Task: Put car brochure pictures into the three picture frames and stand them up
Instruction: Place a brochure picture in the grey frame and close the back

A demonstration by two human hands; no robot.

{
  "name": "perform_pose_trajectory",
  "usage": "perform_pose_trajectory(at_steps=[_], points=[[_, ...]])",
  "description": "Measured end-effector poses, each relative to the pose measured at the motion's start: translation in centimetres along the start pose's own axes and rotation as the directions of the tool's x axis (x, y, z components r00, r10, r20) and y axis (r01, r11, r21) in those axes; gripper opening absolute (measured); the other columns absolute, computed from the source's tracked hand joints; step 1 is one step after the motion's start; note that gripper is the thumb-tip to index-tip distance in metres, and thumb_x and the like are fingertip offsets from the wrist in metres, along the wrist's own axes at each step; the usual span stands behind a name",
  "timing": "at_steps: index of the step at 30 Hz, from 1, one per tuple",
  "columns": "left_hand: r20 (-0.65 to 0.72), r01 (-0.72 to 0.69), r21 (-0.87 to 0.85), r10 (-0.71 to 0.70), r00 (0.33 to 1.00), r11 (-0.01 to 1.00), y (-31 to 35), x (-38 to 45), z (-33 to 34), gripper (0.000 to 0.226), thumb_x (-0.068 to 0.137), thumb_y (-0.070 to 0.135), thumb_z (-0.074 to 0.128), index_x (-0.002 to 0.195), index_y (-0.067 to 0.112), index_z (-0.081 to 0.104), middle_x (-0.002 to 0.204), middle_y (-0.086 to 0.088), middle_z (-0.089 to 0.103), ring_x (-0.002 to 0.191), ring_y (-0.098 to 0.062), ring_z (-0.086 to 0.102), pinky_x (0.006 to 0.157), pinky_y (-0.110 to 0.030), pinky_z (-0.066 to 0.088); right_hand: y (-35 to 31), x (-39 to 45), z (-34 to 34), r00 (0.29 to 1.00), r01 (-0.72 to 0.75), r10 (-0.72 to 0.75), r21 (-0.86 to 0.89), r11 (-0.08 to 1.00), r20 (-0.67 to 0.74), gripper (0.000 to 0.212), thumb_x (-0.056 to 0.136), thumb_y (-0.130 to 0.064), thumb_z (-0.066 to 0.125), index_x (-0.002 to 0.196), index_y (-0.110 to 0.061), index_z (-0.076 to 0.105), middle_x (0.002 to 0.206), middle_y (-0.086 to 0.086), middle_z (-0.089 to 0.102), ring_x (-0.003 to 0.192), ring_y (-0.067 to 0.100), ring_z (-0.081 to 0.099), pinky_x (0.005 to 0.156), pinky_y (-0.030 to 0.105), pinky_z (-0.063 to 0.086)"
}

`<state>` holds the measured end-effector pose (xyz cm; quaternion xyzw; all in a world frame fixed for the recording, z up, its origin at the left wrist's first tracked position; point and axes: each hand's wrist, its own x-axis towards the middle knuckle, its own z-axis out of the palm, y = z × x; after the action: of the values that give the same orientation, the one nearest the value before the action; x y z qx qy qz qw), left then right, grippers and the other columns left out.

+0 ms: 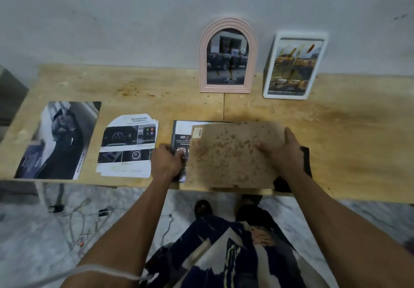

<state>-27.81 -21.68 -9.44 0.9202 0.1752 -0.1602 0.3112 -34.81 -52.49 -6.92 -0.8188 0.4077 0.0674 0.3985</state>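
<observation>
The third picture frame (291,166) lay face down at the near edge of the bench (336,130), at six o'clock from the two frames already standing. Only one view was given, from your head. Your right hand (284,151) gripped the brown backing board (230,155) by its right edge, thumb on top; your left hand (167,161) pinched the brochure picture (181,135) beneath it at nine o'clock. The board looked stiff and light, the picture thin and easily creased, so I judged the edges the safest hold. The frame's glass, if any, was hidden. The pink arched frame (228,55) and white frame (295,64) stood at twelve and one o'clock, well apart. A cut brochure sheet (128,146) and a whole brochure (58,139) lay at nine o'clock, clear of your work.
</observation>
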Motion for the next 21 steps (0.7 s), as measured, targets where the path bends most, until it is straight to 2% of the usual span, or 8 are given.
perform_pose_trajectory(at_steps=[3, 6, 8, 14, 21], points=[[0.012, 0.003, 0.086, -0.004, 1.0, 0.996, -0.8, 0.8, -0.4, 0.035, 0.085, 0.028, 0.075, 0.112, 0.009, 0.063, 0.114, -0.017, 0.061, 0.105, -0.037, 0.061, 0.085, -0.043, 0.05, 0.2, 0.3, -0.2, 0.999, -0.004, 0.007, 0.058, 0.998, -0.051, 0.114, 0.061, -0.066, 0.079, 0.153, -0.034, 0.021, 0.153, 0.001, 0.04, 0.134, 0.032, 0.043, 0.103, 0.054, 0.044], [0.06, 0.008, 0.106, -0.014, 0.998, 0.994, -1.0, 1.1, -0.4, 0.015, 0.085, 0.019, 0.075, 0.094, 0.012, 0.065, 0.095, -0.009, 0.063, 0.092, -0.032, 0.062, 0.078, -0.038, 0.05, 0.3, 0.4, 0.0, 0.997, 0.006, 0.0, 0.072, 0.997, -0.078, 0.112, 0.063, -0.063, 0.08, 0.153, -0.033, 0.022, 0.153, 0.0, 0.04, 0.136, 0.03, 0.041, 0.105, 0.052, 0.042], [0.055, 0.022, 0.103, -0.028, 0.998, 0.994, -1.1, 1.1, -0.4, 0.009, 0.085, 0.016, 0.074, 0.088, 0.014, 0.066, 0.091, -0.007, 0.063, 0.084, -0.028, 0.058, 0.075, -0.035, 0.048, 0.6, 0.2, 0.1, 0.996, 0.013, -0.007, 0.07, 0.997, -0.091, 0.112, 0.062, -0.065, 0.079, 0.153, -0.034, 0.021, 0.153, -0.001, 0.039, 0.136, 0.03, 0.041, 0.105, 0.052, 0.042], [0.055, 0.13, -0.004, -0.13, 0.99, 0.992, -1.1, 1.6, -0.4, 0.023, 0.082, 0.011, 0.077, 0.076, 0.024, 0.061, 0.083, 0.001, 0.062, 0.082, -0.024, 0.062, 0.072, -0.028, 0.043, 0.4, -0.1, 0.6, 0.987, 0.013, -0.016, -0.02, 1.0, -0.162, 0.106, 0.069, -0.061, 0.077, 0.154, -0.034, 0.02, 0.151, 0.001, 0.043, 0.134, 0.031, 0.044, 0.1, 0.048, 0.042], [0.072, 0.177, -0.087, -0.171, 0.983, 0.98, -1.4, 2.0, -0.6, 0.024, 0.073, 0.016, 0.089, 0.075, 0.022, 0.066, 0.092, -0.003, 0.07, 0.086, -0.024, 0.065, 0.077, -0.027, 0.047, 0.3, 0.5, 1.3, 0.986, -0.002, -0.006, -0.048, 0.999, -0.168, 0.106, 0.069, -0.059, 0.079, 0.154, -0.031, 0.021, 0.149, 0.001, 0.046, 0.133, 0.03, 0.045, 0.095, 0.044, 0.044]])
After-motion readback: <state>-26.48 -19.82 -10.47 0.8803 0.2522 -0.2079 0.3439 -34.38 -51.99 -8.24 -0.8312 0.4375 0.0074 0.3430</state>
